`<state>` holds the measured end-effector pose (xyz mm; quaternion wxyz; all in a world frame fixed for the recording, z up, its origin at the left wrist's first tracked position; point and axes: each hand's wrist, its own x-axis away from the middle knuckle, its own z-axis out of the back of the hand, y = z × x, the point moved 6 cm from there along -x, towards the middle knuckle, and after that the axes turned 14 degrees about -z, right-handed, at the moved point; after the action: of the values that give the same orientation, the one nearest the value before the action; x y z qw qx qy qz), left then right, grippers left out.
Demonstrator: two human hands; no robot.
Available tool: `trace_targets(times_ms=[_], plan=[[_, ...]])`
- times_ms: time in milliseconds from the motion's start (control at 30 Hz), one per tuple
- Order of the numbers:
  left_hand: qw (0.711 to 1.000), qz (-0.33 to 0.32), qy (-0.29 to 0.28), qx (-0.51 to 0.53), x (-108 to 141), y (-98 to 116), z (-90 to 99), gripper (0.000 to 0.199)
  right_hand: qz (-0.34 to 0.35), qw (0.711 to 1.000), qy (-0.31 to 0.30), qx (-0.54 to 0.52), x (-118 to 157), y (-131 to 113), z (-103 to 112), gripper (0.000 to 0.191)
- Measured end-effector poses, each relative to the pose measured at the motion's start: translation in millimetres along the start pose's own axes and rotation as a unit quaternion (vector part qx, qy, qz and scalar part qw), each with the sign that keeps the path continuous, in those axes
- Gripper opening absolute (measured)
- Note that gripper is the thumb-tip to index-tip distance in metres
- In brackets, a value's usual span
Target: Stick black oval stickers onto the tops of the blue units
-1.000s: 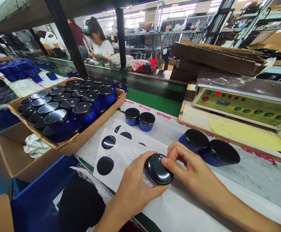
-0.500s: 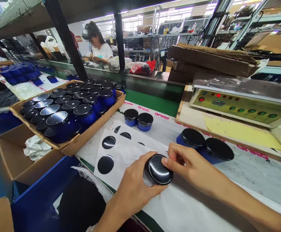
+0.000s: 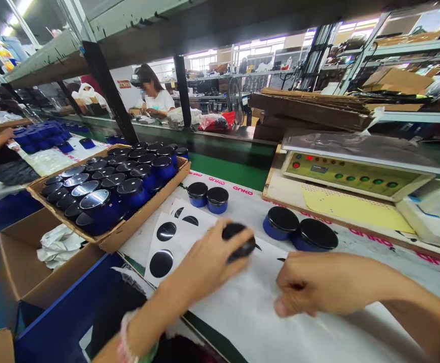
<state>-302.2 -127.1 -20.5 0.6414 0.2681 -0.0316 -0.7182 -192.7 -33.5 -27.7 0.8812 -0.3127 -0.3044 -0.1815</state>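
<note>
My left hand [image 3: 214,252] grips a round blue-and-black container [image 3: 238,242] from above and the side, its black face partly behind my fingers. My right hand [image 3: 307,282] is apart from it, fingers curled and thumb tucked in, over a white sheet [image 3: 235,302]; whatever is inside those fingers is hidden. Round glossy black stickers [image 3: 161,263] lie on overlapping white sheets to the left of my left hand. Two blue containers with black tops [image 3: 217,200] stand behind the sheets. Another pair of such containers [image 3: 281,222] is behind my right hand.
At the left, a cardboard tray [image 3: 144,212] holds many more blue containers. Below it is an open cardboard box [image 3: 19,267] with crumpled paper. A control unit [image 3: 356,169] with lit buttons stands at right rear. Co-workers [image 3: 157,98] sit across and to the left.
My right hand has come off the container's top and moved right and down. My left hand has carried the container slightly up and left, tilting it. The view has shifted upward.
</note>
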Motion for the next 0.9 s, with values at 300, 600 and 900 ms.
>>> trace_targets(times_ms=[300,600,900], plan=[[0.984,0.008,0.035,-0.172,-95.3,-20.2,1.5,0.037,0.063,0.984,0.134,0.099,21.3,-26.8,-17.0,0.024],[0.963,0.224,0.017,-0.148,90.7,-42.3,56.2,0.016,0.217,0.95,0.216,0.053,-14.7,-62.0,-21.4,0.013],[0.969,0.18,0.005,-0.167,124.6,-51.9,44.5,0.015,0.3,0.908,0.238,0.169,-49.7,-82.2,-55.0,0.038]])
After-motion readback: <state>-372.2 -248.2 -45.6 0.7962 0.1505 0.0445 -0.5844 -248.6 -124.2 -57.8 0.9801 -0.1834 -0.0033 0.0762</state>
